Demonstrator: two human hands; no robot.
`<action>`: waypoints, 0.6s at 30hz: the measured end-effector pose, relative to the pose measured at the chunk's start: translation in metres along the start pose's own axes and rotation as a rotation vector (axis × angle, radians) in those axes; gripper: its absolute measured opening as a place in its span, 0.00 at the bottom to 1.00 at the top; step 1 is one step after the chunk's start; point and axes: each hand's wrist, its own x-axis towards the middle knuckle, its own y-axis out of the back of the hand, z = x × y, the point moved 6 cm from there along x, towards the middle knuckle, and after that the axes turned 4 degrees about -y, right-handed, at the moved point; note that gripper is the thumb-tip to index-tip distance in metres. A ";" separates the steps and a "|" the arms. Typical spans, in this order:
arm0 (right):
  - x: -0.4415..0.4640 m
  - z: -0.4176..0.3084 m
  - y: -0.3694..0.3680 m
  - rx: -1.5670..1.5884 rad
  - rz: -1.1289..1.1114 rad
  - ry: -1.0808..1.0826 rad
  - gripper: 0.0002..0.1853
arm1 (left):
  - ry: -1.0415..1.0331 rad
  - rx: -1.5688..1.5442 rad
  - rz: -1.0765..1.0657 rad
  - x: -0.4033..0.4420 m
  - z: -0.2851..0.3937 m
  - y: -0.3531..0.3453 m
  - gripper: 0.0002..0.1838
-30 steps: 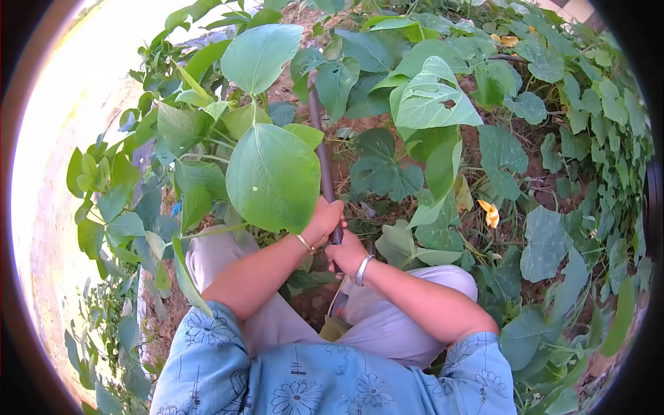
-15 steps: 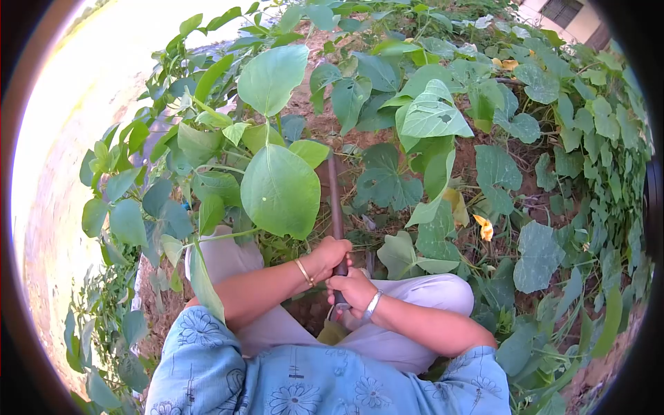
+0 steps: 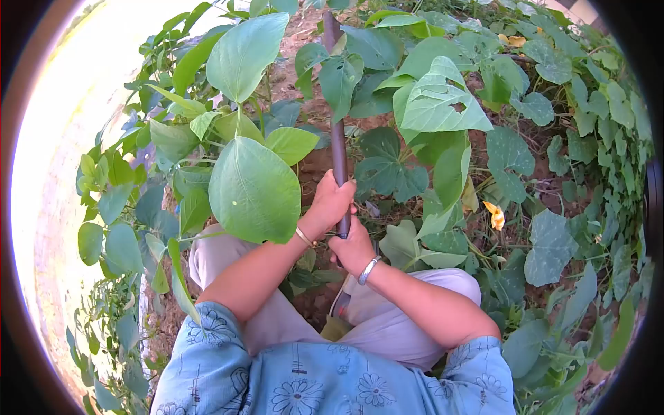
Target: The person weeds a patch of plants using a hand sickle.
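Observation:
A long, dark brown tool handle [image 3: 338,149] rises from between my knees and slants away among the leaves. My left hand [image 3: 332,200] is wrapped round it, with a bangle at the wrist. Just below, nearer my body, my right hand [image 3: 353,247] also grips the handle, with a silver bangle at that wrist. What the far end carries does not show. A broad green leaf [image 3: 254,190] hangs beside my left forearm, and a pale leaf with holes [image 3: 443,100] stands to the right of the handle.
Dense leafy plants surround me on both sides. Vines [image 3: 602,159] cover the right side, with an orange-yellow blossom [image 3: 495,216] among them. Bare brown soil [image 3: 297,41] shows between stems. My bent knees [image 3: 443,282] flank the handle. Bright open ground [image 3: 62,194] lies at the left.
Both hands have moved up and away from my body, still on the handle. The handle has shifted forward, so more of it shows at the top. The view has tilted slightly.

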 end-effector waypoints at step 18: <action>-0.070 0.046 -0.028 0.221 -0.234 -0.447 0.05 | 0.541 -0.178 -0.032 -0.081 -0.082 0.006 0.06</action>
